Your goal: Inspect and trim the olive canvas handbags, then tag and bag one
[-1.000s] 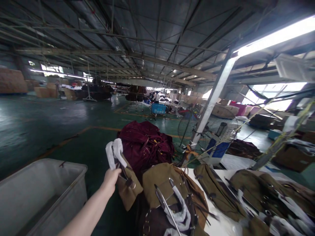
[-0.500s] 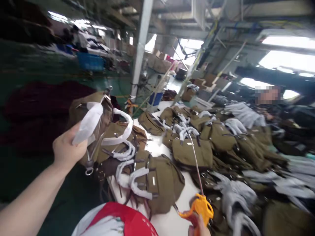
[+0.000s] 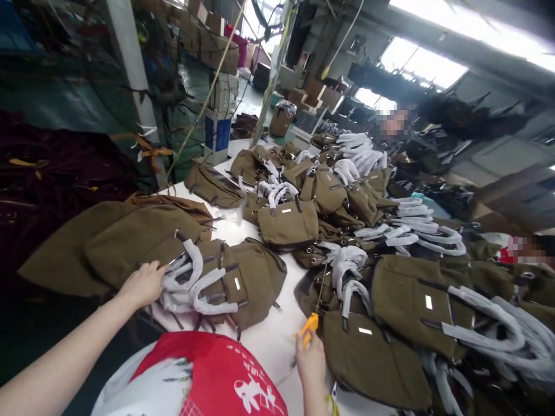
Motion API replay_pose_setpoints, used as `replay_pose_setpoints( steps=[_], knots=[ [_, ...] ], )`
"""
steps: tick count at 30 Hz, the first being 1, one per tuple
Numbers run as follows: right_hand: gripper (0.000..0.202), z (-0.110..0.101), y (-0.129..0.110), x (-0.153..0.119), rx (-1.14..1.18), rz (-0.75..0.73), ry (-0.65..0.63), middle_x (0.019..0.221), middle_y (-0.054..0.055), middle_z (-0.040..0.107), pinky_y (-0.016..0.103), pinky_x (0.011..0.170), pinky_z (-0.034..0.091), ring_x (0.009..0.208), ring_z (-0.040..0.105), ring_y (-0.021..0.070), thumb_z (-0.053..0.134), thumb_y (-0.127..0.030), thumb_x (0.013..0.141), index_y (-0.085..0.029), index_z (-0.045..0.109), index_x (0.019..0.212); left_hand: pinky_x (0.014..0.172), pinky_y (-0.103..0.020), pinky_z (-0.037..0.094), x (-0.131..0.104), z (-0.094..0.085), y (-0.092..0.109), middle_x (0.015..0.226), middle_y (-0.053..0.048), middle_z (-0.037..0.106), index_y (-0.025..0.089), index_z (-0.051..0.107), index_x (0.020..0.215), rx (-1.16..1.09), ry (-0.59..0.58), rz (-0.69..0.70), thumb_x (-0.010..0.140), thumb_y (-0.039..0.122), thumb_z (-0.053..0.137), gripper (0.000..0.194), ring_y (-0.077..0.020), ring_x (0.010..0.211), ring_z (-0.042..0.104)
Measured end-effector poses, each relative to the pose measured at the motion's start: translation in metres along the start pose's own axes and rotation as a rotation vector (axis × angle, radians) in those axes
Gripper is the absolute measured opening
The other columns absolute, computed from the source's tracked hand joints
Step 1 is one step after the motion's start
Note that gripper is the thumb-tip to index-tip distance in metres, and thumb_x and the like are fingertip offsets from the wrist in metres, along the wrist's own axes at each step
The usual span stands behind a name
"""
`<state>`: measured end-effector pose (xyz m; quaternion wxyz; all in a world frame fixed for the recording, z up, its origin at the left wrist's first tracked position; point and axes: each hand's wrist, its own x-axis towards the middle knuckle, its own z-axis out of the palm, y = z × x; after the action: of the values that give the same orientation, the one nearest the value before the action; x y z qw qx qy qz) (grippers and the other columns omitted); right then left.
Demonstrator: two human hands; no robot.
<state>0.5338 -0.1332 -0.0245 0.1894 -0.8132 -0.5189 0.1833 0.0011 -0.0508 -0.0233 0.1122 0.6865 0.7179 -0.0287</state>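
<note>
- Far left, a pile of maroon bags (image 3: 56,185), dimly lit
- Next, the left hand (image 3: 143,284), palm down at the near edge of an olive bag (image 3: 134,245) on the left part of the white table (image 3: 277,323); its fingertips are beside pale wrapped handles (image 3: 197,266), and I cannot tell whether they grip
- Just right of these, a second olive bag (image 3: 258,283) lying flat
- Bottom centre, a red apron (image 3: 221,364) between the forearms
- Then the right hand (image 3: 311,361), well apart from the left, closed around an orange-handled tool (image 3: 309,329), its thin shaft pointing up
- Right, a heap of olive bags (image 3: 377,352), many handles wrapped
</note>
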Motion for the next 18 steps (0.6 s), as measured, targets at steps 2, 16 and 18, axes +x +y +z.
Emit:
replay_pose_setpoints(
  steps=[2,16,18],
  knots=[
    [0.046,0.016,-0.036,0.005,0.083,-0.115,-0.125,0.116,0.022,0.066,0.045,0.096,0.050,0.110,0.065,0.0337,0.046,-0.047,0.085,-0.015,0.061,0.115,0.096,-0.046,0.045,0.001,-0.001,-0.004,0.125,-0.021,0.052,0.012,0.054,0.135,0.006,-0.021,-0.002,0.080,0.024,0.048,0.057,-0.0365,0.114,0.051],
    [0.022,0.103,-0.227,-0.010,0.238,-0.596,-0.834,0.075,0.005,0.068,0.032,0.075,0.049,0.077,0.063,0.0227,0.069,-0.035,0.076,-0.013,0.070,0.079,0.113,-0.040,0.035,-0.068,0.005,0.002,0.135,-0.016,0.055,0.011,0.059,0.129,-0.297,0.093,0.025,0.087,0.034,0.044,0.051,-0.0286,0.128,0.048],
    [0.041,0.077,-0.238,0.007,0.329,-0.539,-0.798,0.076,0.004,0.065,0.026,0.064,0.047,0.069,0.060,0.0172,0.047,-0.045,0.093,-0.011,0.068,0.098,0.111,-0.039,0.038,-0.076,0.000,0.010,0.131,-0.015,0.059,0.013,0.062,0.125,-0.389,0.059,0.044,0.087,0.039,0.046,0.048,-0.0276,0.123,0.053]
  ],
)
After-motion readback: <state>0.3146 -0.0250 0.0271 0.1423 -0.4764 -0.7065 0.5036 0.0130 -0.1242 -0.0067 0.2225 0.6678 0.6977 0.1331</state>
